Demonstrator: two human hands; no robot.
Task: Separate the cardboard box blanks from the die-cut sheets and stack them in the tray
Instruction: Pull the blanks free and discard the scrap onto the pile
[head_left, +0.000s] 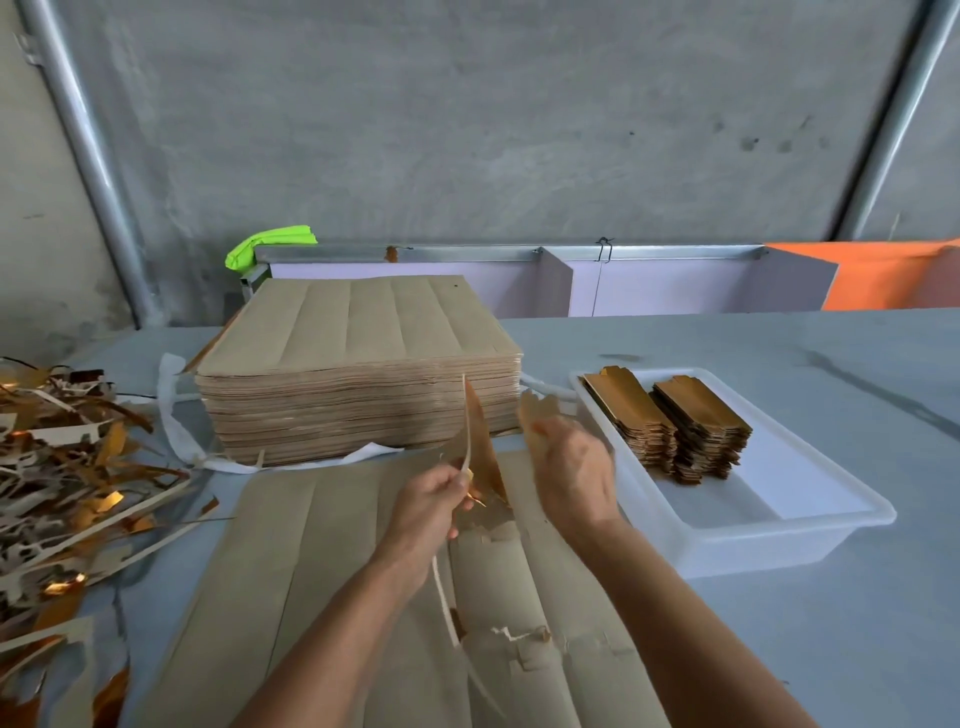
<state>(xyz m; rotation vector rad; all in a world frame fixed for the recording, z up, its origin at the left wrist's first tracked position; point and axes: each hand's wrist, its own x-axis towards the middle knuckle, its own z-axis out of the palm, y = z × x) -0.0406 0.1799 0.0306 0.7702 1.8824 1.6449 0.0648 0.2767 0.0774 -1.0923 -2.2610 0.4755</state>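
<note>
- While your left hand (434, 506) pinches a thin pale strip of cardboard trim (466, 431) between thumb and fingers, that strip stands up from the fist and also trails down past your wrist toward the near edge.
- Just right of that strip, a brown pointed piece of cardboard (485, 457) stands tilted upright off the flat brown die-cut cardboard sheet (291, 561) lying in front of you; whether your left hand grips it too, I cannot tell.
- Your right hand (574, 470) is raised just right of the left, its back toward you and its fingers curled round a pale brown cardboard box blank (535, 410) whose notched end sticks up above the knuckles; the picture is blurred here.
- Torn, jagged edges show in the sheet between your forearms (514, 636).
- Behind the sheet sits a tall stack of brown die-cut cardboard sheets (358, 379) with a white strap (171, 415) lying loose around its base.
- At your right, the translucent white plastic tray (779, 535) holds 2 piles of gold-faced cardboard box blanks (670, 421) side by side at its far end, touching one another.
- At your left, a heap of brown, white and gold cardboard scrap strips (67, 478) lies on the grey table (779, 649).
- Beyond the table, a lilac panel with a metal rail (623, 280), a bright green item (270, 244) and an orange sheet (883, 275) stand against the concrete wall.
</note>
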